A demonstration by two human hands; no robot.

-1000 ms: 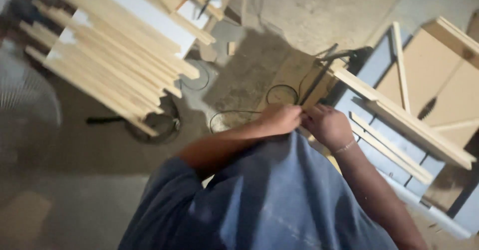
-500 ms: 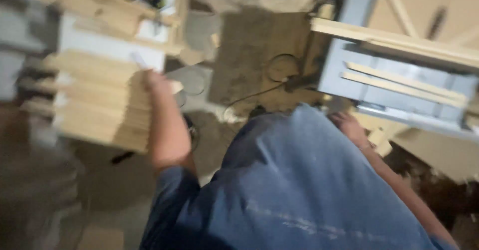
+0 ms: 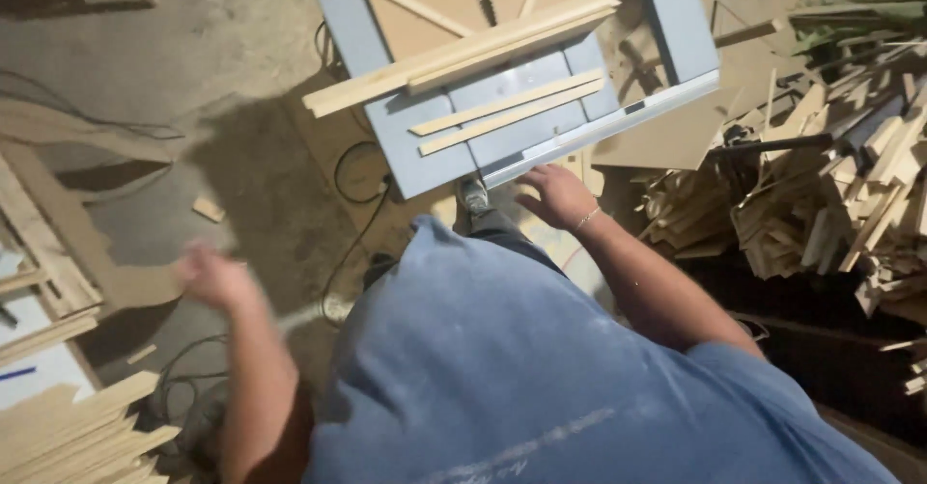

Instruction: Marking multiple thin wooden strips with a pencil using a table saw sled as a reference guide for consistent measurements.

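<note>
My right hand (image 3: 555, 194) hovers with spread fingers just off the near edge of a grey saw table (image 3: 439, 161), holding nothing. Two thin wooden strips (image 3: 507, 112) lie on the table top, and longer wooden battens (image 3: 454, 55) rest across it farther away. My left hand (image 3: 210, 276) is blurred, out to the left above the concrete floor, and appears empty. It is apart from the stack of wooden battens (image 3: 68, 436) at the lower left. My blue shirt (image 3: 541, 368) fills the lower middle.
A large heap of scrap wood offcuts (image 3: 821, 194) lies at the right. Black cables (image 3: 352, 204) snake over the floor below the table. A wooden frame (image 3: 39, 252) stands at the left edge. A small wood block (image 3: 208, 209) lies on the floor.
The view has swung right, toward the saw table. My left hand has come off the stack of battens and hangs free; my right hand now reaches toward the table's near edge.
</note>
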